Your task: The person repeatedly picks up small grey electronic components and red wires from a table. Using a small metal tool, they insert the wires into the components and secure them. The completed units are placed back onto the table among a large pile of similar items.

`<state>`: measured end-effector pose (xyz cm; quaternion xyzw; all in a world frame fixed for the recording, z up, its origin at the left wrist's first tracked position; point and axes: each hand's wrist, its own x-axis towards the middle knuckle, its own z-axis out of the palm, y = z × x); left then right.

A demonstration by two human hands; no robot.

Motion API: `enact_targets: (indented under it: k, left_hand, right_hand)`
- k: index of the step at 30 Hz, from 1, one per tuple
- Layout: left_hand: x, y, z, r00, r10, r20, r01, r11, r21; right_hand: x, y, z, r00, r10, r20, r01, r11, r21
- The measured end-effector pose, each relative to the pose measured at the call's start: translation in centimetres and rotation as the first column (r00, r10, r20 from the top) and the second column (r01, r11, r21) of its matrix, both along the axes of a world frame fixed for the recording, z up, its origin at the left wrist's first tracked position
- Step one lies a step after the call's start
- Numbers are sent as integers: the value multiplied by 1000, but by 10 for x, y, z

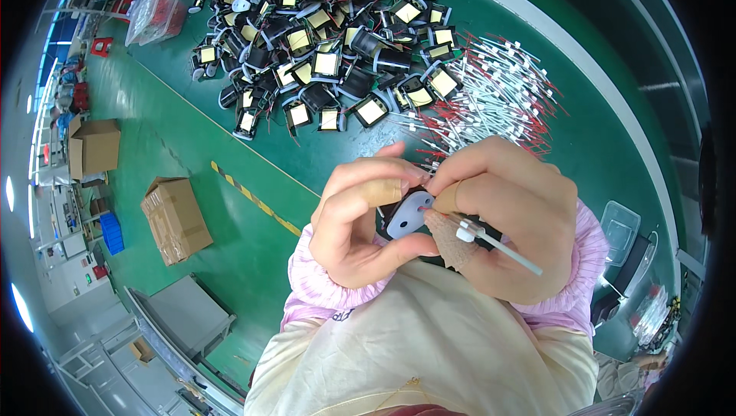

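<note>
Close in front of my chest, my left hand grips a small black housing with a pale grey end cap that has dark holes in it. My right hand pinches a wire lead with a white connector and a white sleeve. Its red wire tip meets the grey cap, but I cannot tell how far it goes in. Tan tape wraps some of my fingers. Just beyond my hands lies a heap of similar red-and-white wire leads. Left of that heap, many black housings with pale yellow pads are piled up.
All this lies on a green worktable with a pale curved edge strip. Clear plastic bags of red parts sit at its far left. A clear plastic box is at the right. Cardboard boxes stand on the floor to the left.
</note>
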<state>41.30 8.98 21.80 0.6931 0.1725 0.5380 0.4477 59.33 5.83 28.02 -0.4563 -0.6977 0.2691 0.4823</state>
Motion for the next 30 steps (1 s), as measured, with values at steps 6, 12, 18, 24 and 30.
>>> enact_targets:
  k: [6,12,18,24,30]
  left_hand:
    - [0,-2,1,996,25,-84,-27,999,-22]
    - [-2,-3,4,987,59,-147,-60,998,-2]
    - [-3,-4,6,985,77,-157,-77,997,7]
    - [-3,-5,7,983,81,-163,-77,997,26]
    - [-4,-4,6,989,70,-132,-62,996,69]
  right_hand:
    - [0,2,-3,1000,-11,17,11,1000,-11]
    - [1,3,-2,998,2,58,-1,1000,-27]
    - [2,3,-2,999,14,40,-13,999,-35]
    - [2,4,-4,999,36,26,-36,999,11]
    - [2,4,-3,998,59,15,-59,997,42]
